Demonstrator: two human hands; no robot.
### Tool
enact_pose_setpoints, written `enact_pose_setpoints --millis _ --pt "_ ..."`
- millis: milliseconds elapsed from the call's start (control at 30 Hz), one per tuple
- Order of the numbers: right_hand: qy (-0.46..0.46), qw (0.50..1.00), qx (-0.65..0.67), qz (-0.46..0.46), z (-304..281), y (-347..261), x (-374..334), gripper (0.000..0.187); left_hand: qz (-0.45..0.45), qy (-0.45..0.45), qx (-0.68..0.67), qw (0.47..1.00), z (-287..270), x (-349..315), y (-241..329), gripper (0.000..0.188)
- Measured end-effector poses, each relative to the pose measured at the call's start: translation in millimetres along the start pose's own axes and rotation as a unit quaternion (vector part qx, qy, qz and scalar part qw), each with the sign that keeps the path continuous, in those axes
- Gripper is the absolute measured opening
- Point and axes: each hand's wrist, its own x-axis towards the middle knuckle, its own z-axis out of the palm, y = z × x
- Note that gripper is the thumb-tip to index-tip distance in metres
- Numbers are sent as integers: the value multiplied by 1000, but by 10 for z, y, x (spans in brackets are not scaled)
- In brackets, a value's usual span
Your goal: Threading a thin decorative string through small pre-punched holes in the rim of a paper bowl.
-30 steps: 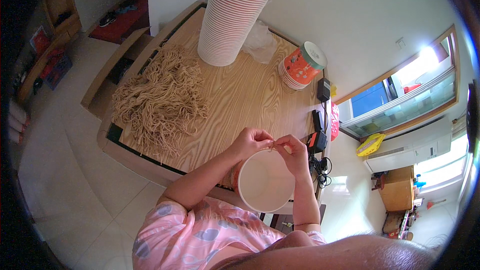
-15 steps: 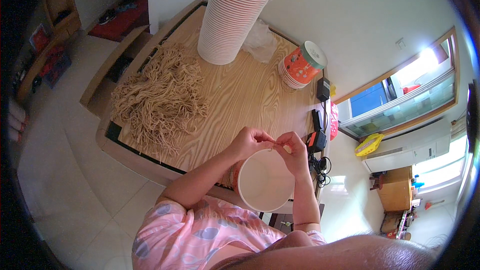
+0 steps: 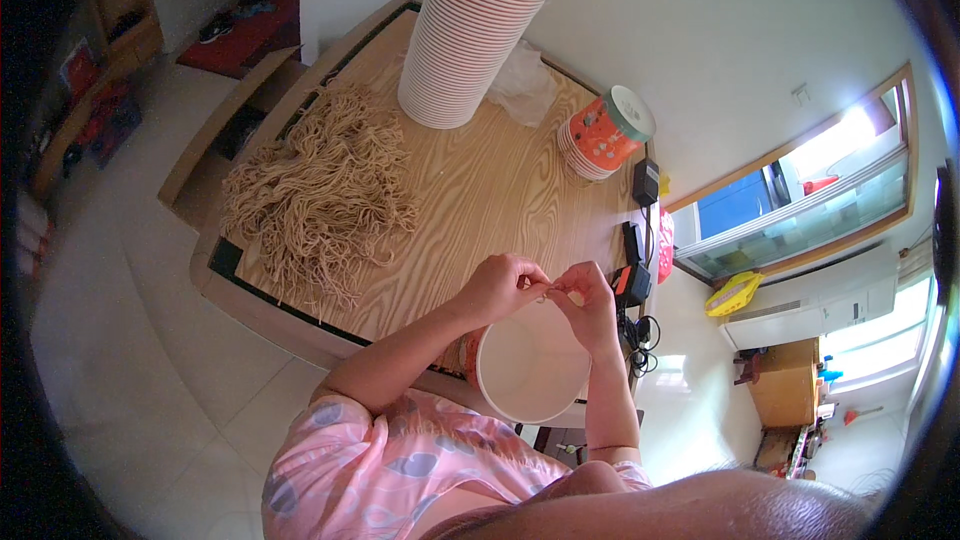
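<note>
My left hand [image 3: 503,286] and my right hand [image 3: 585,302] meet fingertip to fingertip at the far rim of a paper bucket [image 3: 530,365]. Both are closed in a pinch on a thin tan cord, of which only a tiny bit shows by the rim; the fingers hide the rest. The bucket's mouth faces up between my forearms, showing its white inside and a strip of red printed outer wall on the left. On the table's left side lies a big tangled heap of tan cords [image 3: 320,195].
A tall leaning stack of white, red-rimmed buckets [image 3: 480,30] stands at the table's back. Behind it lies a clear plastic bag [image 3: 525,85]. Orange-and-green buckets [image 3: 607,135] are stacked upside down at the back right. Black adapters [image 3: 646,180] and cables [image 3: 640,340] line the right edge.
The two hands stay together at the bucket's rim, with only small finger movements. The view has shifted slightly; the bucket and the cord heap stay put.
</note>
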Motion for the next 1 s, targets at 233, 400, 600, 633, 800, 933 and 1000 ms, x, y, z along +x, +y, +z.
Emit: enact_pose_setpoints --millis 233,400,600,633,800,933,1000 --pt "-1 998 63 7 -21 36 -21 25 -61 -26 -134 989 24 -6 -73 15" --pt "0 998 58 6 -21 22 -25 24 -67 -59 -124 988 16 -9 -110 22" --pt "4 999 42 3 -32 41 -32 24 -58 -54 -121 989 45 6 -122 21" --pt "3 999 40 1 -32 49 -32 24 -58 -54 -121 989 49 10 -140 21" --pt "2 999 42 5 -33 9 -46 23 -116 -69 -214 967 33 18 -110 18" --pt "3 999 33 -6 -32 59 -55 20 -158 -85 -256 950 43 41 -146 17" --pt "7 999 39 -11 -16 54 -57 18 -176 -116 -340 916 46 57 -230 18"
